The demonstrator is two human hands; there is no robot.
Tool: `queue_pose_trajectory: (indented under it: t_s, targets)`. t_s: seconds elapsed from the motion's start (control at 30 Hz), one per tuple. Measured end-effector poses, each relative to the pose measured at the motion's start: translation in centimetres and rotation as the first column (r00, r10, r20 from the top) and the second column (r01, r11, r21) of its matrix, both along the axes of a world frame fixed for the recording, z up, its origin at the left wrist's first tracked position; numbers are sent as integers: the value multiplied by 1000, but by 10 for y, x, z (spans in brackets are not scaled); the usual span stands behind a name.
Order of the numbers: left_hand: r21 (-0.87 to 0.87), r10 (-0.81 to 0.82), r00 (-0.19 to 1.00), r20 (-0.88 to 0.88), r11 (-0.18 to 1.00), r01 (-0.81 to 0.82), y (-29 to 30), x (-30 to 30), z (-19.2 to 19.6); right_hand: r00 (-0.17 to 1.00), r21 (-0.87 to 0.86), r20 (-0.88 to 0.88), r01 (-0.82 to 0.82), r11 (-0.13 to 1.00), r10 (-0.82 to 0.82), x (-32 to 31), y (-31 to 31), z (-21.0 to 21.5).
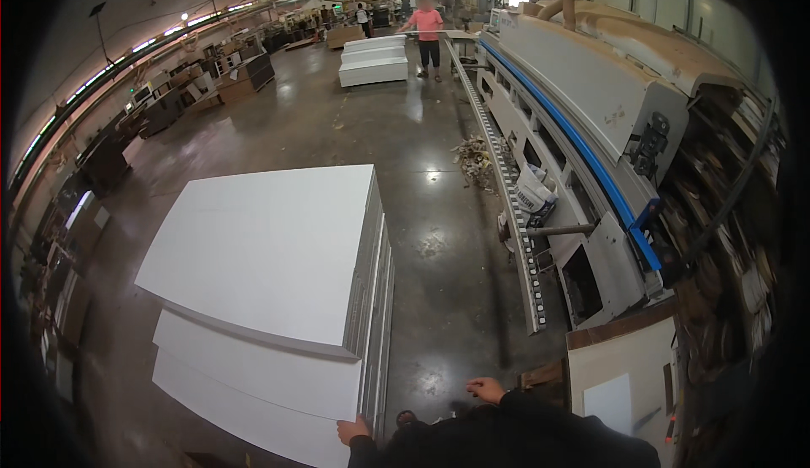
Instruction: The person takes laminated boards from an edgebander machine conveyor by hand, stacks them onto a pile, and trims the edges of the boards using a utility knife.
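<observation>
A tall stack of white panels (261,248) stands on the floor in front of me and to the left. Its upper panels sit offset from the lower white panels (253,375), whose near part sticks out toward me. My left hand (354,431) is closed on the right edge of a lower panel, near the stack's close corner; its underside fingers are hidden. To the right of the stack, my right hand (485,389) hangs over the floor with its fingers loosely apart and nothing in them.
A long machine (582,113) with a blue rail and a roller track (498,173) runs along the right. A side table (633,367) holds a white sheet and small tools. Farther off, a person in a pink shirt (426,22) stands beside another white stack (373,70). Scraps (477,164) litter the floor.
</observation>
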State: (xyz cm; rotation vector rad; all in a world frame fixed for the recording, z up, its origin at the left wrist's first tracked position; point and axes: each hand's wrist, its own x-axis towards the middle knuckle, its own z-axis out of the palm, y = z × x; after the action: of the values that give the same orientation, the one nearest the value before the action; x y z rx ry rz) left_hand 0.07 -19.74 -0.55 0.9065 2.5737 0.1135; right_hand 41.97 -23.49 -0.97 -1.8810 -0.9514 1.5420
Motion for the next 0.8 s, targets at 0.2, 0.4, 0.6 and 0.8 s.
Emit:
queue_pose_trajectory:
  t_s: [0.2, 0.4, 0.6, 0.8]
  targets:
    - [38, 0, 1000, -16, 999, 1, 0, -2, -6, 970, 15, -70, 235, 972, -233, 75, -47, 2]
    - [74, 34, 999, -29, 997, -32, -1, 6, -4, 980, 66, 42, 191, 979, -194, 103, -36, 8]
    - [134, 45, 999, -7, 990, -44, -4, 16, 4, 989, 156, 106, 83, 984, -100, 106, 3, 10]
    - [140, 126, 989, 75, 981, -135, 2, 15, 5, 972, 154, 227, -99, 983, 62, 87, 35, 35]
